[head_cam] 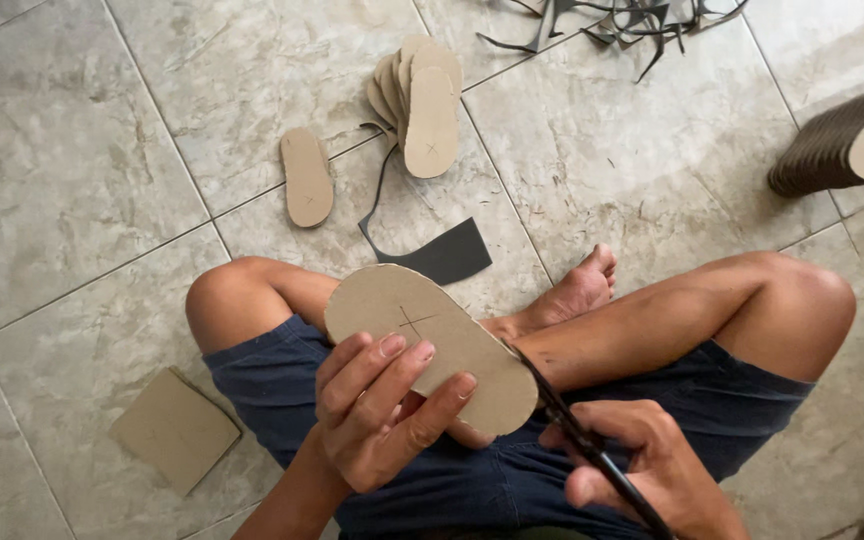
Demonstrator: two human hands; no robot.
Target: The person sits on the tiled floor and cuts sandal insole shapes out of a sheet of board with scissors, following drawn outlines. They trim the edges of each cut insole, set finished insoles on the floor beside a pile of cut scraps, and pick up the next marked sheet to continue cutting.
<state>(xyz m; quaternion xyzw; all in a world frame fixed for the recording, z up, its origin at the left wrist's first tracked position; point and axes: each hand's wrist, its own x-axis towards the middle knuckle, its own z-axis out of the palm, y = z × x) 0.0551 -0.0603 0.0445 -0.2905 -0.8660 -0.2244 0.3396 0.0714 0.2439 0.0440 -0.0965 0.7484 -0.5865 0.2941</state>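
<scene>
Left hand [377, 410] has a firm grip closed on the sole-shaped cardboard piece [430, 343], fingers curled over its near edge, thumb hidden beneath; the piece sits tilted above the lap, pencilled cross facing up. Right hand [642, 465] is wrapped shut around the dark scissors [577, 440], whose blades meet the rounded end of the piece just beyond the left fingertips.

To my eye this is trimming round the curve, and the tidy way is to turn the cardboard into the blades with the left grip instead of swinging the scissors. Short bites on that tight curve, I'd say, and those fingertips are worth keeping back from the blade line.

Further out from the grip, on the tiled floor [82, 180]: a fanned pile of cut soles [420, 95], a single sole [306, 177], a dark offcut [440, 255], a square cardboard blank [175, 429] beside the left knee, and a second stack [837, 145] off to the right.
</scene>
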